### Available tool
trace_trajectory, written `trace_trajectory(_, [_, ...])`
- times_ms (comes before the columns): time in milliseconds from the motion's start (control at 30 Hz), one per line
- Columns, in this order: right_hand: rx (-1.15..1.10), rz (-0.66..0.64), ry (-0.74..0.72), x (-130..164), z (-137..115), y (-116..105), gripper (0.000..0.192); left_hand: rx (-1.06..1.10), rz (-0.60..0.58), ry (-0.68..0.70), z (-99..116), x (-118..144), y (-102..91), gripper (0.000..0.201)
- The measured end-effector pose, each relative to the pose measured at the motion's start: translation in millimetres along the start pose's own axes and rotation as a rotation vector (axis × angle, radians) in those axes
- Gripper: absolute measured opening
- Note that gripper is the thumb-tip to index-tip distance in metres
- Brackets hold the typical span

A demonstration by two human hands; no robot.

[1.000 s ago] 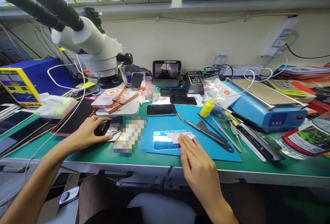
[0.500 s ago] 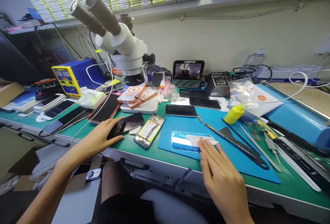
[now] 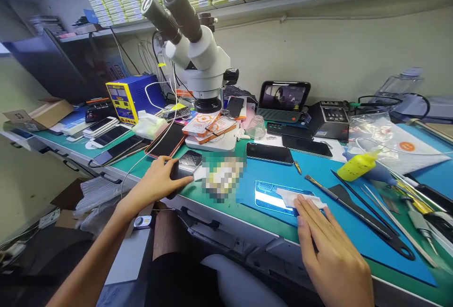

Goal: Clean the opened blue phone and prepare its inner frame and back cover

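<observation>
My left hand [image 3: 160, 183] grips a dark broken phone screen [image 3: 186, 164] at the front edge of the green bench. Just right of it lies an opened phone body [image 3: 222, 178], blurred out here. My right hand [image 3: 327, 250] presses a white wipe [image 3: 294, 198] with its fingertips onto a shiny glass panel [image 3: 268, 195]. That panel lies flat on the blue work mat [image 3: 329, 222].
A white stereo microscope [image 3: 198, 57] stands behind my left hand, with orange packets [image 3: 208, 125] on its base. Black phones [image 3: 269, 153], a yellow bottle [image 3: 357, 165], tweezers and a black spatula [image 3: 368, 222] lie on the mat. A blue and yellow power unit [image 3: 132, 95] and more phones [image 3: 106, 132] sit left.
The view has swung to the left, showing more of the left bench. My left hand has closed further over the dark screen; my right hand stays on the wipe.
</observation>
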State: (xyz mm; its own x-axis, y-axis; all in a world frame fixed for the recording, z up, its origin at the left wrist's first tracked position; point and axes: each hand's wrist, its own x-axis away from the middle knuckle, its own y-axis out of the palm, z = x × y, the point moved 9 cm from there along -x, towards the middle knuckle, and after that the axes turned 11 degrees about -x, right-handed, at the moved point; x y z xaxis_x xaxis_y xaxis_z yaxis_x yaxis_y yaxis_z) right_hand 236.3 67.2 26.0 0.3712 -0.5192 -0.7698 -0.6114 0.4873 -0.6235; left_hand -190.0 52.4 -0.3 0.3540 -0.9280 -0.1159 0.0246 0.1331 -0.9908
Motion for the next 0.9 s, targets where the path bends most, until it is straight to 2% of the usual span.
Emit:
trace_trajectory(167, [-0.006, -0.006, 0.012, 2.6, 2.0, 1.9, 0.042, 0.049, -0.037, -0.009, 2.9, -21.3, 0.3, 0.062])
trace_trajectory(367, [-0.015, -0.003, 0.005, 3.2, 1.6, 3.0, 0.041, 0.052, -0.078, -0.057, -2.4, -30.3, 1.9, 0.050])
trace_trajectory(600, [-0.035, -0.038, -0.004, 4.2, 2.0, 4.7, 0.047, 0.093, -0.064, -0.125, -8.4, -27.4, 7.0, 0.054])
trace_trajectory(767, [-0.040, -0.027, -0.006, 2.1, 0.7, 2.7, 0.051, 0.109, -0.052, -0.124, -5.4, -27.0, 4.1, 0.052])
trace_trajectory(900, [-0.031, -0.017, -0.005, 1.9, 0.9, 0.9, 0.050, 0.156, 0.012, -0.089, -0.8, -6.7, -4.9, 0.058])
